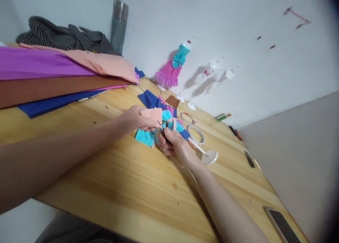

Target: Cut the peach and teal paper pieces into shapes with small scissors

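My left hand (139, 121) grips a small peach piece of crepe-like paper (153, 116) between thumb and fingers. Closed around the dark handles of small scissors (160, 125) is my right hand (172, 140). The thin blades point at the peach paper's lower right edge; whether they touch it I cannot tell. Turquoise paper (145, 137) lies under my hands, and pleated turquoise paper (166, 116) shows just behind. Dark blue paper pieces (149, 99) lie beyond. Right of my right hand, a small white stand (209, 157) lies tipped over, its upper part partly hidden.
Purple (39, 63), peach and brown paper sheets are stacked at left. A dressed mini mannequin (176, 64) and bare white ones (209, 73) stand along the wall. Tape rolls (203, 137), a cutter (249, 159) and a phone (283, 225) lie right; a flask (119, 31) stands behind.
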`<state>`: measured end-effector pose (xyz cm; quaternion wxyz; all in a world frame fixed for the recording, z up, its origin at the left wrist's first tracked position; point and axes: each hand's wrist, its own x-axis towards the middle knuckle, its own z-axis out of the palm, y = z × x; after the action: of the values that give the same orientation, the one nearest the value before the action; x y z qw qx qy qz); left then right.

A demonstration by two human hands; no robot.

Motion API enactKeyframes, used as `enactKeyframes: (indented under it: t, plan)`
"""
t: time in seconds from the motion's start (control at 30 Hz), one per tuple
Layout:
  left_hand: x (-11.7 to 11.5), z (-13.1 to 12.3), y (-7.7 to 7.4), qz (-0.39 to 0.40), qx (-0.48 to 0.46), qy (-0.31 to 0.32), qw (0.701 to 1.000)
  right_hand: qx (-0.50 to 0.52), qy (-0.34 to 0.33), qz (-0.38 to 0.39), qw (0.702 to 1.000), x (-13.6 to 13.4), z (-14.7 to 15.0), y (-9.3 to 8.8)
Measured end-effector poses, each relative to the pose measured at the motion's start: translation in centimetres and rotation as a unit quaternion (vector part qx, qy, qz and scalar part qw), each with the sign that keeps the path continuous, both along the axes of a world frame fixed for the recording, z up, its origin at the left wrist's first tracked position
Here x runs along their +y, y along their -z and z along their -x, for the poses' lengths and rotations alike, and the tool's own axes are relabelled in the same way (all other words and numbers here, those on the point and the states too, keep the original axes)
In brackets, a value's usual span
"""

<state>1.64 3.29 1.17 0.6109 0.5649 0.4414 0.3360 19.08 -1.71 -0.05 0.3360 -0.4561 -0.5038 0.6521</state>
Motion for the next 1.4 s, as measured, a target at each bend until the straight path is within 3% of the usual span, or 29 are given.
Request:
enactKeyframes:
  t: [0.53,1.0,1.4]
  plan:
    - [-0.1,0.1,-0.4,0.004,-0.008,0.001,1.000,0.014,0.006,-0.001,1.000,0.0,0.2,0.0]
    - [0.0,0.1,0.7,-0.024,-0.004,0.005,1.000,0.025,0.019,0.010,0.999,-0.2,0.4,0.4]
    - [0.0,0.2,0.8,-0.025,-0.004,0.009,1.000,0.020,0.024,0.010,0.999,-0.2,0.6,0.1]
